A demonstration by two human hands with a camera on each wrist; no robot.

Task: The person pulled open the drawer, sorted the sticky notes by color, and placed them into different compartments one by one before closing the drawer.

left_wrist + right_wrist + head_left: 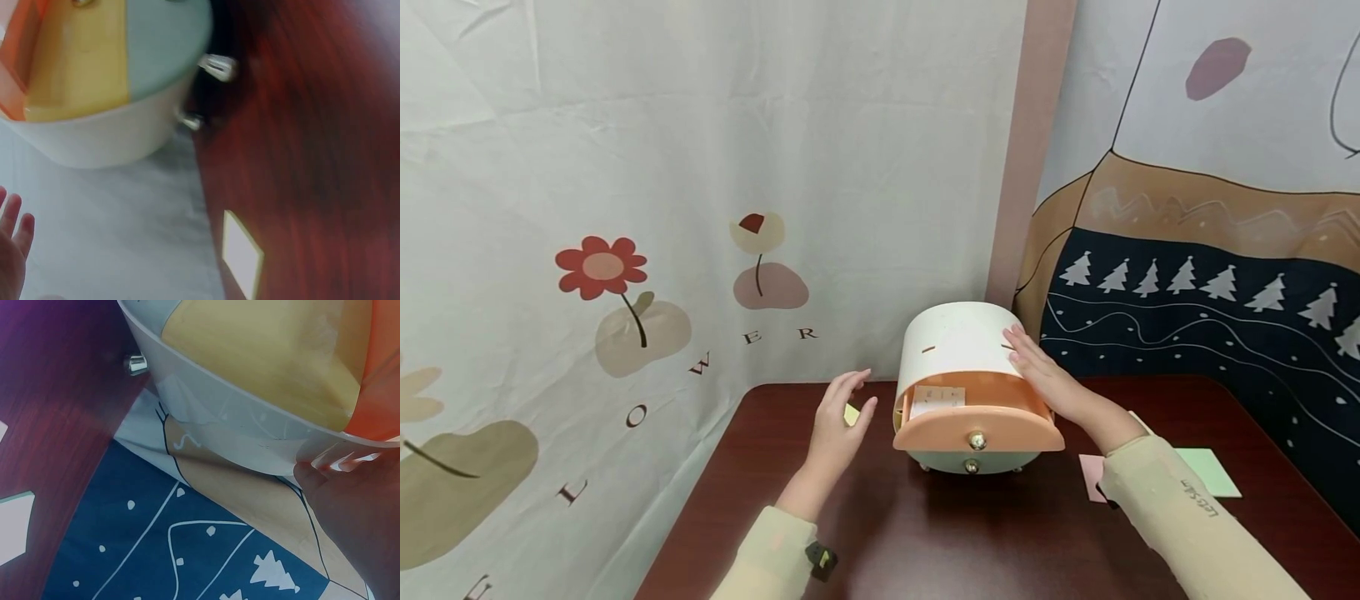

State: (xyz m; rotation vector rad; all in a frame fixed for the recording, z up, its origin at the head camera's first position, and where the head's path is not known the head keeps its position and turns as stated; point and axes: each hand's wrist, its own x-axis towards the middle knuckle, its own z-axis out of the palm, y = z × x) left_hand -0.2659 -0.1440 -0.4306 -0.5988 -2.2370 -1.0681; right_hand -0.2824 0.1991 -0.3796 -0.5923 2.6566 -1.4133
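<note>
A small white drawer box (962, 342) with a rounded top stands near the back of the table. Its orange top drawer (932, 433) is pulled out, with a printed paper slip (937, 398) inside. Below it, the yellow drawer (81, 62) and green drawer (1000, 460) are pushed in. My right hand (1052, 379) lies with straight fingers against the box's upper right side; in the right wrist view its fingertips touch the white wall (250, 440). Left of the box, my left hand (837, 425) hangs apart from it, fingers spread and holding nothing.
A yellow paper note (851, 415) lies left of the box, behind the left hand. Pink paper (1092, 477) and green paper (1210, 472) lie by the right forearm. Printed curtains (865, 167) hang right behind the dark red table (925, 550).
</note>
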